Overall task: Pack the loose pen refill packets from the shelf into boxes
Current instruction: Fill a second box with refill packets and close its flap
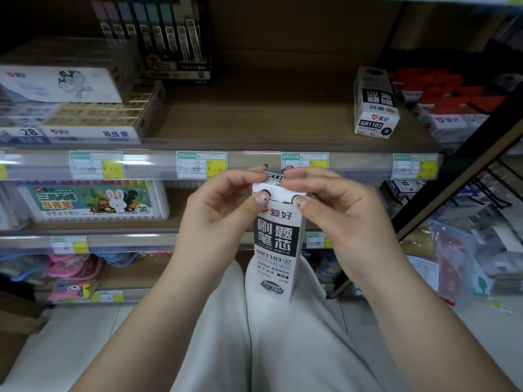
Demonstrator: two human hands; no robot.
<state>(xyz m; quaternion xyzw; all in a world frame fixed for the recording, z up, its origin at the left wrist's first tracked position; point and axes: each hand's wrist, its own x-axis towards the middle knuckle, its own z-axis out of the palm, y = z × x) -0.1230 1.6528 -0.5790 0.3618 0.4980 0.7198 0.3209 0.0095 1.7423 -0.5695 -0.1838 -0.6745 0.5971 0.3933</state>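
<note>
1. Stationery-shop shelving [254,123] fills the background, with price labels [201,164] along the rail; a second GR1103 refill box [374,104] is seen lying at 2 o'clock on the wooden shelf, beside red-and-white packets [447,108].

2. At the centre, an upright white GR1103 refill box [276,244] is held over the lap, its bottom edge close to or resting on the pale trousers [283,349].

3. The box's top flap [278,193] is pinched from both sides: the left hand [223,207] is clamped on its 9 o'clock end, the right hand [334,205] on its 3 o'clock end, thumbs in front and fingers behind.

4. The step is judged to be the closing, or possibly the opening, of the top flap. For a clean closure, the flap should be folded along its crease, the tongue guided inside the front wall, and even pressure applied by both thumbs so the card is not buckled. The box should be kept upright so the contents are not spilled.

5. Whether refill packets are already inside cannot be told; the interior is hidden by the flap and fingers.

6. No loose refill packets can be made out with certainty; the red-and-white packets at 2 o'clock are blurred.

7. The fingers behind the box are mostly hidden, and the goods at 4 o'clock are too blurred to be named.
</note>
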